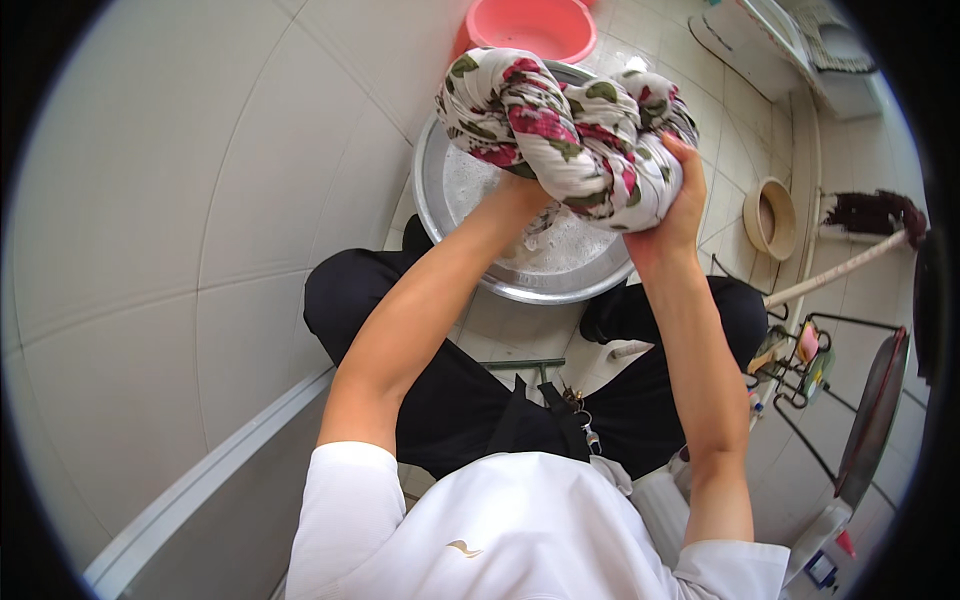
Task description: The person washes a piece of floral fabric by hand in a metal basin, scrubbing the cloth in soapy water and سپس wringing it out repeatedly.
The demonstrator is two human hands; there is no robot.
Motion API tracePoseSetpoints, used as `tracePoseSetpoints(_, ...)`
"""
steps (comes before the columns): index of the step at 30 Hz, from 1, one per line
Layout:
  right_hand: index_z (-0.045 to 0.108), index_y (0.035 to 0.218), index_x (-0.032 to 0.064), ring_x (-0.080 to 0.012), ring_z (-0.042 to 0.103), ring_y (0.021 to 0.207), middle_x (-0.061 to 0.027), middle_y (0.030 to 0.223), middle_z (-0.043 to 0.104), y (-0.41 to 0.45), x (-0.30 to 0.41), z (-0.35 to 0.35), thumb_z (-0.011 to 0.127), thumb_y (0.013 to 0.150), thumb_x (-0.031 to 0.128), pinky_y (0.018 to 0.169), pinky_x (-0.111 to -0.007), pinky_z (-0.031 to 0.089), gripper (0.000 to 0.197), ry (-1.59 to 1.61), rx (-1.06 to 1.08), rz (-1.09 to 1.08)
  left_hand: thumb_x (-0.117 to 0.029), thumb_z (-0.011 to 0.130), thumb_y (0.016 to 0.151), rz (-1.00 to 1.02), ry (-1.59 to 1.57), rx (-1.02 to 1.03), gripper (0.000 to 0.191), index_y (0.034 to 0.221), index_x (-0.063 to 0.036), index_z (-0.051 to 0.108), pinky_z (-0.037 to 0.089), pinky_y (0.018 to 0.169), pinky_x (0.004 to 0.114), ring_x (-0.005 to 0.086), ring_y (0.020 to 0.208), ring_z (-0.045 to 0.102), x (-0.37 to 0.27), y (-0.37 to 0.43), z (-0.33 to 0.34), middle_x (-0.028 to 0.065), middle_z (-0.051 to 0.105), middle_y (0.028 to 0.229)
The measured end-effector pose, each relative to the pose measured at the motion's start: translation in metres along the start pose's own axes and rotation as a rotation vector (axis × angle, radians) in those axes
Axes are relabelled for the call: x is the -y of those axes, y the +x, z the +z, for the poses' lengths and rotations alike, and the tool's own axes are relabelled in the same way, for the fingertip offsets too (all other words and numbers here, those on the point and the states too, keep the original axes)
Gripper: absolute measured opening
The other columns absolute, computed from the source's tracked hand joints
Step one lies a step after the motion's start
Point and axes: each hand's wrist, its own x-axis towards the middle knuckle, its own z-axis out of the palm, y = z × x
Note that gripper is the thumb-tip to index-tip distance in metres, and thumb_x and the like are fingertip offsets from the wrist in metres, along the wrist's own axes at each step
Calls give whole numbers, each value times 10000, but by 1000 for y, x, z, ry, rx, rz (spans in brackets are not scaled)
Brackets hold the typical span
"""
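Note:
A twisted, bunched white cloth with red flowers and green leaves [570, 142] is held up over a round metal basin [536, 289]. My right hand [679, 199] grips the cloth's right end, thumb on top. My left hand [529, 191] reaches beneath the cloth's left part; its fingers are hidden, so its grip cannot be seen. Sudsy water [559, 244] lies in the basin, with a bit of patterned cloth partly visible there under the raised bundle. The basin stands on the tiled floor between my knees.
A pink plastic basin [532, 30] stands beyond the metal one. A tiled wall [150, 187] rises close on the left. At right are a beige bowl [770, 219], a wooden-handled mop [847, 266] and a black metal rack [810, 375]. A white appliance or fixture stands at upper right.

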Motion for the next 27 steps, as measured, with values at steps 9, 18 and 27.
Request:
tracePoseSetpoints(9, 683, 1133, 126, -209, 716, 924, -56, 1008, 753, 26, 2, -33, 596, 968, 452, 880, -388, 576, 376, -70, -39, 64, -501, 772, 892, -492, -606, 738, 763, 1499, -119, 512, 335, 1226, 385, 257, 1428, 468, -17, 49, -71, 106, 563, 1499)
tracePoseSetpoints(18, 665, 1065, 137, -238, 698, 953, -51, 997, 725, 14, -30, -18, 576, 982, 427, 909, -421, 562, 314, 227, -152, -22, -419, 947, 757, -1078, -1512, 408, 900, 1467, -45, 539, 366, 1181, 349, 196, 1339, 516, -35, 16, -84, 65, 586, 1435)
tracePoseSetpoints(27, 693, 1105, 148, -162, 703, 966, -4, 1023, 735, 11, -32, -36, 585, 985, 516, 906, -364, 558, 401, 38, -133, -113, -899, 490, 819, -923, -1686, 133, 1174, 1637, -90, 257, 196, 1275, 469, 260, 1550, 280, -78, 45, -88, 91, 329, 1670)
